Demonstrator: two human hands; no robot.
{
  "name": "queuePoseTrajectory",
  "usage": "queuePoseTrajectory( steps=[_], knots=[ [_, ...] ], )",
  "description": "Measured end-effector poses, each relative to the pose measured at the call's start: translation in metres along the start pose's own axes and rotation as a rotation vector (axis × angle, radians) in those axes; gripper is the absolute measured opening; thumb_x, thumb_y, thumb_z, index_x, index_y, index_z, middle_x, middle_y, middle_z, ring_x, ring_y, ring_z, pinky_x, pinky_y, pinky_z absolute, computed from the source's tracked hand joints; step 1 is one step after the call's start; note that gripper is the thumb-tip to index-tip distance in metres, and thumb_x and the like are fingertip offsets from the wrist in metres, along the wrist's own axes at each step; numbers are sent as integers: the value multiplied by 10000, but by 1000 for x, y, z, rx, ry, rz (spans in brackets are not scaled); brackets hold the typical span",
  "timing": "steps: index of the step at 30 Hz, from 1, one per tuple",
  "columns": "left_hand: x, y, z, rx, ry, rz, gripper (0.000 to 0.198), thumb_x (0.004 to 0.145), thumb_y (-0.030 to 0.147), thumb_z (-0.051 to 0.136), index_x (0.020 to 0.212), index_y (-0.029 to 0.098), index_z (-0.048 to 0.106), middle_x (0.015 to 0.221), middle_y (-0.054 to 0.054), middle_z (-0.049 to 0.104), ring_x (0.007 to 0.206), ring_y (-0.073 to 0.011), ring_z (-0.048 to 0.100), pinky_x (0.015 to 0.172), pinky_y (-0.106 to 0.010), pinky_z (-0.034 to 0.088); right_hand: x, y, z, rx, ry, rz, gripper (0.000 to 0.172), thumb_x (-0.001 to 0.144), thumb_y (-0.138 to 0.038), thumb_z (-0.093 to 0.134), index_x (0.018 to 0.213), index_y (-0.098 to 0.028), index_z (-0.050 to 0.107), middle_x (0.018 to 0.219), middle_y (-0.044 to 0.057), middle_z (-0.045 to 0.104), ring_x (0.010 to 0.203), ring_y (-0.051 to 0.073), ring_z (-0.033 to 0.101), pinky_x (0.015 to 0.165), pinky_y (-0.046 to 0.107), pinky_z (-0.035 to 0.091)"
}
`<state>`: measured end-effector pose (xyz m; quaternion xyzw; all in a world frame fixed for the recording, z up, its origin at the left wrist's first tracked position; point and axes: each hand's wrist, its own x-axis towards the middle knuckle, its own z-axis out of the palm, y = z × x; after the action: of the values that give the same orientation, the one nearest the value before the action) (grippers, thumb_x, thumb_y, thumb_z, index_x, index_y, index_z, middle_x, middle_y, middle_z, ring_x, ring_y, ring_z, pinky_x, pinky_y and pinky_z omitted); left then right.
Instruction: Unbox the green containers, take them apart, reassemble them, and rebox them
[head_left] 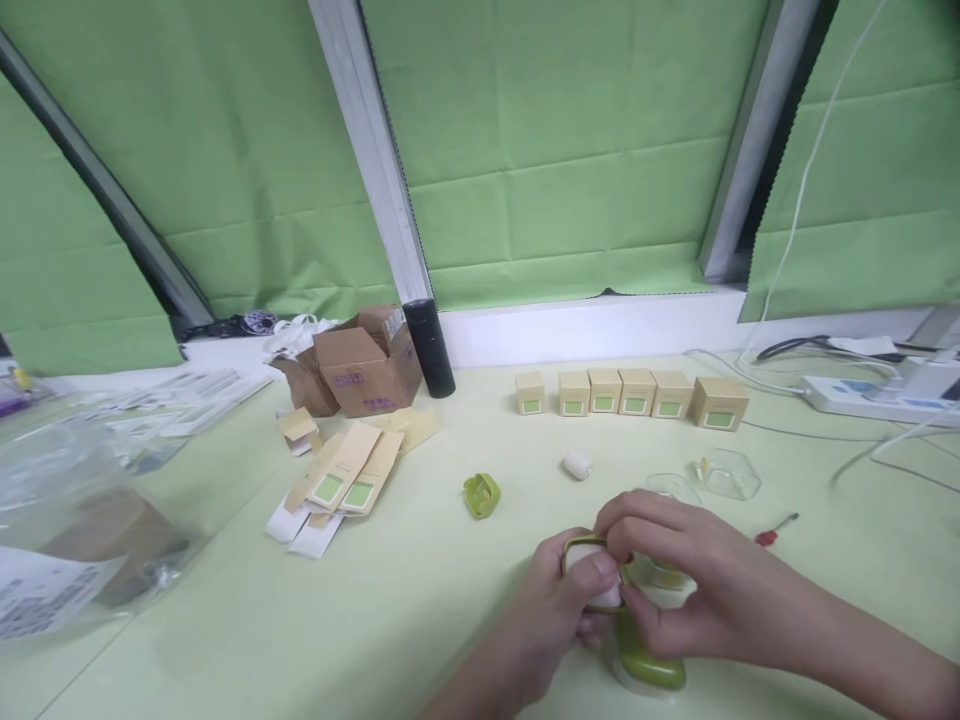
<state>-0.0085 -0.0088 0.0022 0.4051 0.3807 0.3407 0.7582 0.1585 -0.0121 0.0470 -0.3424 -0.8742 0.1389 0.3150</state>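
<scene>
My left hand (pixel 551 610) is wrapped round a small green-rimmed part (pixel 576 556) with a white piece (pixel 606 598) inside it, and the thumb presses on the white. The fingers of my right hand (pixel 686 570) pinch the right side of the same rim. Just below them stands a green-topped container (pixel 651 668) with a clear lower part, partly covered by the hands. Another clear piece (pixel 666 575) shows behind my right fingers. Farther off lie a white rounded piece (pixel 577 465) and a hollow green part (pixel 481 495).
Small tan boxes (pixel 636 392) line the back. At right lie a clear shell (pixel 727 473), a red-handled screwdriver (pixel 768 537) and a power strip (pixel 862 397). Flattened cartons (pixel 352 465), a cardboard box (pixel 356 370), a black cylinder (pixel 429 350) and a plastic bag (pixel 67 470) occupy the left.
</scene>
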Motion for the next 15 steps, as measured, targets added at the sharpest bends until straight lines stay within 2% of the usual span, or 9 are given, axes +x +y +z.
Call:
queuePoseTrajectory(
  steps=[3,7,11,15],
  knots=[
    [0,-3,3,7,35,36,562,649,502,655,1034,136,470,715,24,488,527,-61,360,482,-214,238,1,-1,8,-53,86,-26,201,613,-44,466,719,-214,487,767,24,569,649,149,527,547,262,458],
    [1,-3,3,12,26,41,544,643,510,665,1004,146,480,662,44,467,513,-56,342,486,-216,228,1,-2,15,-59,159,-48,204,623,-27,453,716,-208,474,753,18,553,632,137,498,539,253,432],
    [0,1,2,7,-18,50,521,632,529,677,937,156,479,605,72,430,481,-39,288,478,-212,216,-1,-2,16,-11,169,-40,228,626,-12,463,741,-208,481,773,18,556,653,138,514,548,251,436],
    [0,1,2,22,-38,55,488,664,495,675,950,156,473,598,71,435,467,-37,279,468,-211,212,-1,-3,16,40,160,24,213,632,-14,472,709,-212,474,747,3,542,630,128,524,521,237,429]
  ],
)
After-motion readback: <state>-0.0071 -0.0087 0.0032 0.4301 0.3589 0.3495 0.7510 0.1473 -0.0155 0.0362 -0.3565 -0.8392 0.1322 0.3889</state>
